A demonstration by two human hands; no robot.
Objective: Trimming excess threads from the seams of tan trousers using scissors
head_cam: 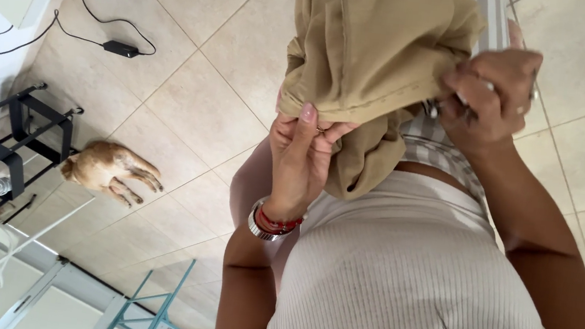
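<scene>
Tan garment (pixel 374 41) held up in front of the body over the tiled floor (pixel 189 100), still bunched and unfolded: left hand (pixel 302 154) closed on its lower hem, right hand (pixel 491 92) clenched on its right edge; smoothing and folding appear left.

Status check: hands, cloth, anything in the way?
Left hand grips the bunched tan fabric garment from below. Right hand pinches its edge. Light brown dog lies on the beige tiled floor, apart.
</scene>
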